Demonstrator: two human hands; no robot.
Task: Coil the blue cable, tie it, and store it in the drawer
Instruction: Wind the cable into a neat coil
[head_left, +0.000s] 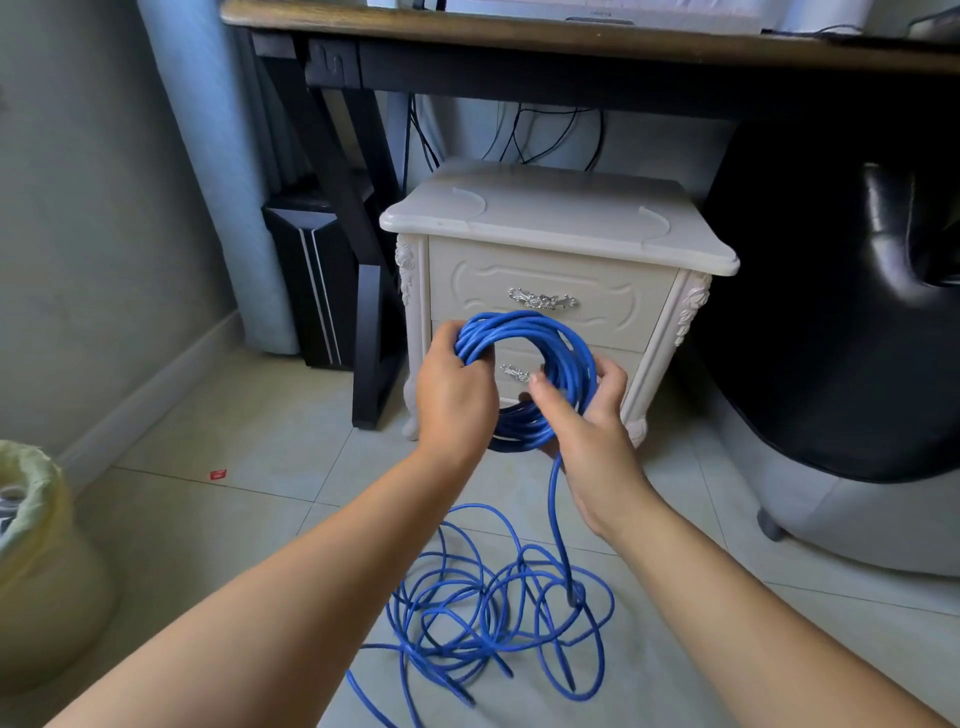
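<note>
Fingers (612, 375) of the left hand (453, 400) and right hand (597, 434) curl round the blue cable (522, 323), part coiled, part tangled below.

Blue cable (524, 332), cream carved nightstand (550, 223), silver handles (543, 300), black desk legs (363, 260), pale grey-green tiles (234, 519)

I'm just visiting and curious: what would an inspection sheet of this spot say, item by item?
Surface: pale tiled floor; loose blue cable loops lie on it.
Job's things: round blue cable coil partly wound, untied; cream carved cabinet, top drawer closed.
Clutter: small red scrap; lined waste bin.
Grips: left hand and right hand both hold the coil.
Cables: thin black wires hang behind the cabinet.
Surroundings: wooden desk, black padded chair.
</note>
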